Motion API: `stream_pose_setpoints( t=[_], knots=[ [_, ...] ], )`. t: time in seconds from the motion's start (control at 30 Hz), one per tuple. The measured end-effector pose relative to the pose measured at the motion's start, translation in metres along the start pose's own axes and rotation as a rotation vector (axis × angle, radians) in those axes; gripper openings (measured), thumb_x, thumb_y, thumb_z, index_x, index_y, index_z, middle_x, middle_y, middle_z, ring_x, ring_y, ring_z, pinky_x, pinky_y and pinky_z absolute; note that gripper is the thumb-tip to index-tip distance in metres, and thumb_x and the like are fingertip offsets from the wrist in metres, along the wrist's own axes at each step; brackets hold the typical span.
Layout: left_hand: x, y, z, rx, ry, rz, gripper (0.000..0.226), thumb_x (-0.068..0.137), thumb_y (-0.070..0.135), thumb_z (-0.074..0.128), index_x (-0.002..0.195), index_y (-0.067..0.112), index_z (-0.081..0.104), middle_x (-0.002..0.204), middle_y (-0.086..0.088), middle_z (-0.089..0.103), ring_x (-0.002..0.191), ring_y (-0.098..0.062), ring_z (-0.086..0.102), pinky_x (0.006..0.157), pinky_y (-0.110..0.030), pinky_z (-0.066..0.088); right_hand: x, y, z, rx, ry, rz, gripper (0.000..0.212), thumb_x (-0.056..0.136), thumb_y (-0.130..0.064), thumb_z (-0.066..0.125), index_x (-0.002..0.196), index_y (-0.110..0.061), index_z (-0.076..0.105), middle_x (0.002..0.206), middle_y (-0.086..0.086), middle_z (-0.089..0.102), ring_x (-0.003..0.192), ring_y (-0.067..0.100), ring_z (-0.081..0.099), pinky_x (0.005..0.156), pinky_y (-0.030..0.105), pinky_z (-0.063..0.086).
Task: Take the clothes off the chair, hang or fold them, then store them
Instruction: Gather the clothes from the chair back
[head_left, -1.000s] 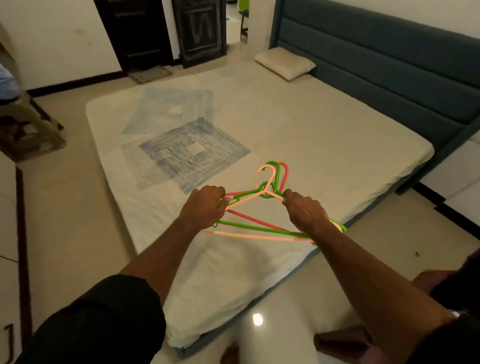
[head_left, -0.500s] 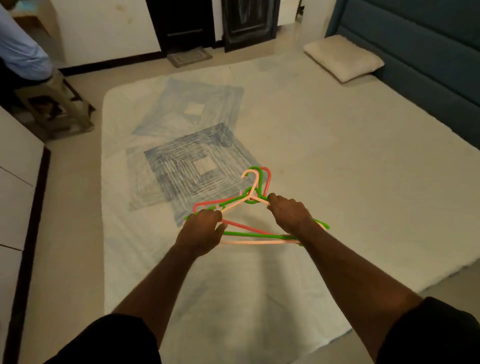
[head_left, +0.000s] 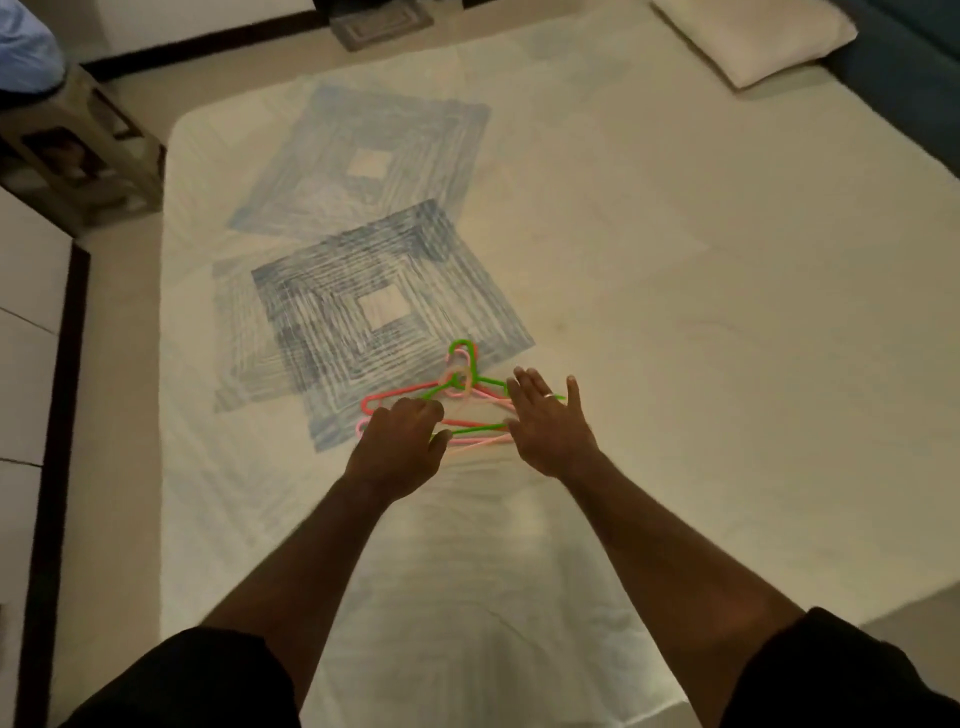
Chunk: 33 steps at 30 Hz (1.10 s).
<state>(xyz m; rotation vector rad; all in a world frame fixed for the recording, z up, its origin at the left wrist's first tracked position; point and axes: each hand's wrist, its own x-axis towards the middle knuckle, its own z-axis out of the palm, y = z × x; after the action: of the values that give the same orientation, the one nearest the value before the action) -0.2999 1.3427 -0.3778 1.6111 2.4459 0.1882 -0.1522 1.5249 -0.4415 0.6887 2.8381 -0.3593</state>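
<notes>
The right hand (head_left: 550, 421) is spread wide, fingers straight, a ring on one finger, hovering over the right ends of a bundle of plastic hangers (head_left: 457, 400). The left hand (head_left: 402, 441) sits at the bundle's 8 o'clock side with its fingers curled down over the left ends; whether it grips them is unclear. The green, red and pink hangers lie on the cream bedsheet (head_left: 675, 291), hooks pointing to 12 o'clock, at the corner of a blue square print (head_left: 374, 312). A pillow (head_left: 748, 36) lies at 1 o'clock, a stool (head_left: 88, 150) at 10 o'clock beside the bed.
</notes>
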Motion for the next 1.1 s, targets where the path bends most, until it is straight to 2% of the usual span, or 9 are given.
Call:
stream_pose_setpoints(
  t=[0.13,0.23,0.37,0.57,0.7,0.87,0.93,1.03,1.1],
  knots=[
    [0.015,0.041,0.009,0.006,0.0,0.129,0.039,0.087,0.041,0.041,0.096,0.012,0.066,0.091,-0.01,0.068,0.085,-0.035,0.066,0.067,-0.045,0.054,-0.041,0.026,0.003,-0.007,0.069,0.036,0.061,0.106,-0.034,0.041,0.16,-0.012,0.025,0.169,0.005,0.016,0.157,0.02,0.014,0.12,0.065,0.007],
    [0.021,0.084,0.021,0.003,-0.005,0.243,0.038,0.088,0.038,0.046,0.104,0.011,0.067,0.094,-0.009,0.07,0.087,-0.035,0.067,0.067,-0.045,0.054,-0.083,0.047,-0.001,0.004,0.059,0.115,0.061,0.108,-0.034,0.034,0.162,-0.013,0.014,0.171,0.003,0.005,0.158,0.018,0.004,0.122,0.062,0.0],
    [0.018,0.161,0.045,-0.02,-0.029,0.431,0.036,0.086,0.029,0.06,0.113,0.007,0.067,0.112,-0.013,0.071,0.101,-0.037,0.068,0.076,-0.048,0.057,-0.167,0.077,-0.009,0.026,0.037,0.31,0.062,0.11,-0.036,0.026,0.163,-0.015,0.001,0.171,0.0,-0.008,0.157,0.015,-0.008,0.123,0.061,-0.004],
    [-0.024,0.279,0.067,-0.042,-0.074,0.738,0.048,0.094,0.036,0.05,0.129,0.005,0.062,0.137,-0.015,0.062,0.122,-0.032,0.063,0.085,-0.047,0.057,-0.319,0.101,-0.006,0.095,0.1,0.633,0.062,0.11,-0.037,0.025,0.163,-0.016,0.003,0.171,0.0,-0.008,0.157,0.015,-0.008,0.123,0.061,-0.001],
    [-0.073,0.354,0.073,-0.063,-0.092,0.987,0.055,0.094,0.038,0.041,0.134,0.005,0.061,0.144,-0.014,0.058,0.129,-0.029,0.059,0.087,-0.043,0.055,-0.438,0.086,0.007,0.114,0.157,0.857,0.062,0.109,-0.036,0.028,0.163,-0.016,0.006,0.171,-0.001,-0.006,0.157,0.015,-0.004,0.123,0.062,0.001],
    [-0.167,0.434,0.084,-0.183,-0.131,1.233,0.055,0.091,0.035,0.044,0.131,0.003,0.062,0.14,-0.017,0.06,0.124,-0.031,0.063,0.083,-0.044,0.058,-0.59,0.031,0.035,0.139,0.209,1.16,0.065,0.105,-0.036,0.036,0.163,-0.017,0.013,0.171,0.0,0.005,0.158,0.015,0.002,0.122,0.064,0.005],
    [-0.209,0.461,0.091,-0.199,-0.177,1.318,0.055,0.089,0.035,0.045,0.128,0.003,0.064,0.138,-0.018,0.061,0.121,-0.031,0.065,0.082,-0.045,0.06,-0.647,0.004,0.044,0.133,0.247,1.292,0.065,0.103,-0.037,0.038,0.162,-0.017,0.019,0.171,0.0,0.012,0.157,0.015,0.008,0.121,0.065,0.011],
    [-0.275,0.502,0.096,-0.209,-0.235,1.433,0.055,0.088,0.038,0.045,0.128,0.005,0.067,0.138,-0.015,0.062,0.119,-0.029,0.066,0.083,-0.042,0.059,-0.731,-0.037,0.055,0.11,0.26,1.479,0.066,0.1,-0.042,0.026,0.161,-0.017,0.026,0.169,-0.001,0.019,0.156,0.016,0.015,0.118,0.065,0.02],
    [-0.311,0.526,0.096,-0.215,-0.283,1.478,0.057,0.089,0.04,0.044,0.13,0.007,0.066,0.139,-0.013,0.062,0.122,-0.027,0.065,0.086,-0.042,0.058,-0.777,-0.054,0.061,0.083,0.244,1.579,0.068,0.099,-0.044,0.02,0.161,-0.018,0.024,0.169,0.0,0.02,0.156,0.016,0.016,0.117,0.066,0.02]
  ],
)
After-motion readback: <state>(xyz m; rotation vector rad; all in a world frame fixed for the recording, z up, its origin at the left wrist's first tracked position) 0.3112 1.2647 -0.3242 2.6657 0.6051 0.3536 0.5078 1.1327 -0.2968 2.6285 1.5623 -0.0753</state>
